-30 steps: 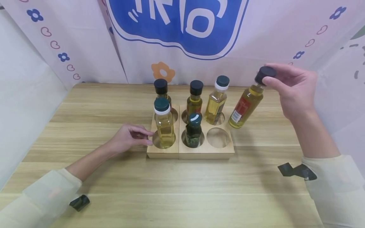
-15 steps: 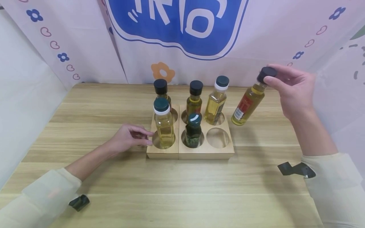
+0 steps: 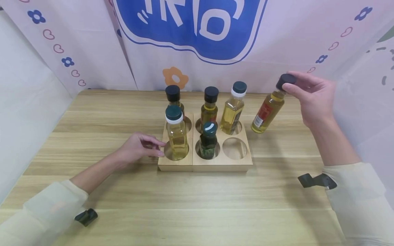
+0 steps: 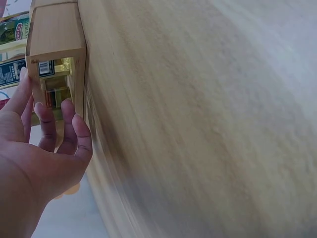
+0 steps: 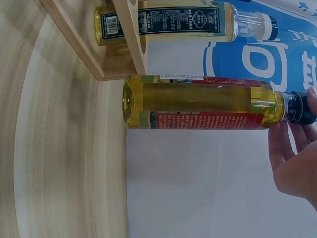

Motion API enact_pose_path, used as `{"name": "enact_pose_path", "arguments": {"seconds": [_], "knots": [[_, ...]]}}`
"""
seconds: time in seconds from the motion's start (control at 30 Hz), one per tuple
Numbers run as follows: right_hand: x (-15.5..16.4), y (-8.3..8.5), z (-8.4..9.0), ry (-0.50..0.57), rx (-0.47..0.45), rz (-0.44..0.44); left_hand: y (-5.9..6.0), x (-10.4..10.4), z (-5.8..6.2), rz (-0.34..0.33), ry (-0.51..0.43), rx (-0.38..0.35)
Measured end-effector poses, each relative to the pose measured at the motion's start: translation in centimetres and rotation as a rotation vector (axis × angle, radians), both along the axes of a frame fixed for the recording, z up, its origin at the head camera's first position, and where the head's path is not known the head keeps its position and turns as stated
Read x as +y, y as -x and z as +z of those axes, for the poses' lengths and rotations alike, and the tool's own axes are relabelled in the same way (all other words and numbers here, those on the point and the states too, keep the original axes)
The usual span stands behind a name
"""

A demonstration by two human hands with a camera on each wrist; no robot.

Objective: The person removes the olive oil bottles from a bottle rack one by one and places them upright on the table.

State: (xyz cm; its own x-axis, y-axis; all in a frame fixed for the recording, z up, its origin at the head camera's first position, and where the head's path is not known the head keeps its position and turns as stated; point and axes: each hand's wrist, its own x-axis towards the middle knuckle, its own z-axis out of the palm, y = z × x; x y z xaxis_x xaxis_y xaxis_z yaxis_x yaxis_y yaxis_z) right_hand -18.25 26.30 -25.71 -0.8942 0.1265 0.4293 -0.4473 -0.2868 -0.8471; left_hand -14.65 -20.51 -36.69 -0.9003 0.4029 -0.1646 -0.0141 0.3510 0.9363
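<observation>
In the head view my right hand (image 3: 318, 99) grips the black cap of an oil bottle (image 3: 267, 111) with a red label. The bottle hangs tilted in the air off the right end of a wooden bottle rack (image 3: 221, 168). The right wrist view shows the bottle (image 5: 198, 104) filled with yellow-green oil, fingers around its cap. My left hand (image 3: 135, 150) holds the rack's left end, thumb and forefinger at its top edge. In the left wrist view, other fingers of the left hand (image 4: 44, 153) curl at the rack's open end (image 4: 57, 42).
Several bottles stand in the rack's round holes: a green-capped pale oil bottle (image 3: 178, 136), a dark green bottle (image 3: 208, 145), another green-capped one (image 3: 232, 112) and black-capped ones (image 3: 210, 107) behind. The front right hole (image 3: 235, 149) has no bottle. A printed cloth (image 3: 277, 41) hangs behind the table.
The held bottle has risen slightly and shifted a little right, then the right hand eased back left. The left hand and the rack stay where they were.
</observation>
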Motion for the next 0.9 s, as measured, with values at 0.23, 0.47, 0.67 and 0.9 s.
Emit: {"name": "enact_pose_path", "arguments": {"seconds": [0.23, 0.47, 0.67, 0.9], "knots": [[0.1, 0.5, -0.5, -0.015, -0.04, -0.052, -0.1, -0.1, -0.1, -0.003, -0.011, -0.012], [0.3, 0.9, -0.8, -0.033, -0.111, -0.077, -0.2, -0.2, 0.0, -0.004, -0.014, -0.024], [0.4, 1.5, -1.1, -0.027, -0.175, -0.123, -0.1, -0.2, 0.0, -0.004, -0.005, -0.022], [0.7, 2.2, -1.2, -0.012, -0.231, -0.153, 0.0, -0.2, -0.1, -0.013, -0.027, -0.016]]}}
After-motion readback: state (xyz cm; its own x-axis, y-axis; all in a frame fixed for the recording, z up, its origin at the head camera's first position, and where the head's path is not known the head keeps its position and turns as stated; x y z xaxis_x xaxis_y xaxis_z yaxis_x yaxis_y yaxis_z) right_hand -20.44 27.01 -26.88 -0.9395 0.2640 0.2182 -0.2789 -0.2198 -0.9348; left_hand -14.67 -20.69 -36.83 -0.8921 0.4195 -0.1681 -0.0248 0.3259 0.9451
